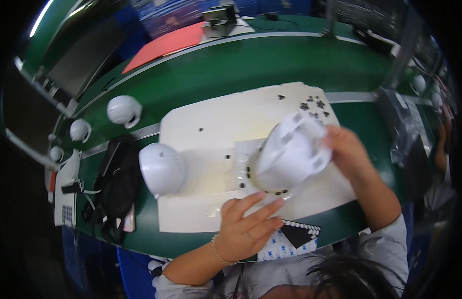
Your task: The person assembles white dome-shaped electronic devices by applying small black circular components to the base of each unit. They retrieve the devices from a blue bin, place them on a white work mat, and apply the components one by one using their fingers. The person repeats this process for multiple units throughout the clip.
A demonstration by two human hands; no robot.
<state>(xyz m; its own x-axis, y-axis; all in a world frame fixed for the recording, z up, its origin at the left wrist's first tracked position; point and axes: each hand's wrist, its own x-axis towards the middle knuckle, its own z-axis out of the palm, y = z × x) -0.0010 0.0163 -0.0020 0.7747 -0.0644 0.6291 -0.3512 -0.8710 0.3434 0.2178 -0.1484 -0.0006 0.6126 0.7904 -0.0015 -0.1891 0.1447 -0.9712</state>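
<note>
My right hand grips the notched rim of a white, cup-shaped plastic housing, which is tilted and slightly blurred. The housing is over a clear film on a white board. My left hand is open just in front of it, fingers spread, with nothing seen in them. Several small black round pads lie around the housing's lower edge. Beside my left fingertips are a black sheet edged with pale dots and a printed backing sheet. Another rounded white housing rests at the board's left edge.
Small black parts cluster at the board's far right. More white housings stand at the left, near a black bag. A red sheet and a metal block lie at the back. A dark box stands right.
</note>
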